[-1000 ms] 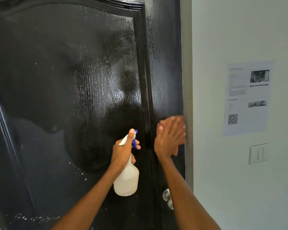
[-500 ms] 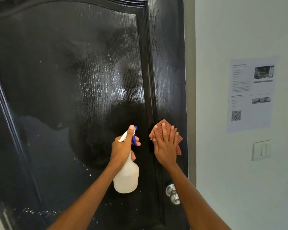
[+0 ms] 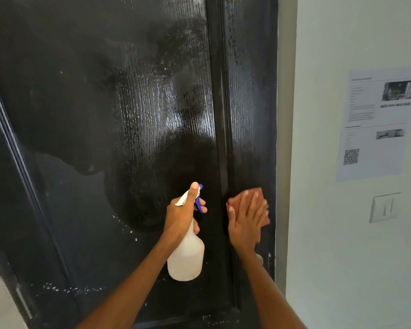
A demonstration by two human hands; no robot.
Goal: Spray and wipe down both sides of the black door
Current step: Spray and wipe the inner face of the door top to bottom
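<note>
The black door [image 3: 105,115] fills the left and middle of the head view, wet and streaked with spray. My left hand [image 3: 182,214] grips the neck of a white spray bottle [image 3: 186,257] with a blue trigger, its nozzle close to the panel. My right hand [image 3: 246,224] presses a reddish cloth [image 3: 254,194] flat against the door's right stile, fingers straight and blurred. The door knob [image 3: 259,258] peeks out just below that wrist, mostly hidden by it.
A pale wall [image 3: 342,257] runs down the right, right beside the door edge. On it hang a printed sheet [image 3: 375,124] with a QR code and, lower, a light switch [image 3: 384,207]. A strip of pale wall shows at the bottom left.
My right hand with the cloth has slid right along the stile, toward the door edge, after moving left before. The left hand and bottle have stayed put. The view has shifted slightly.
</note>
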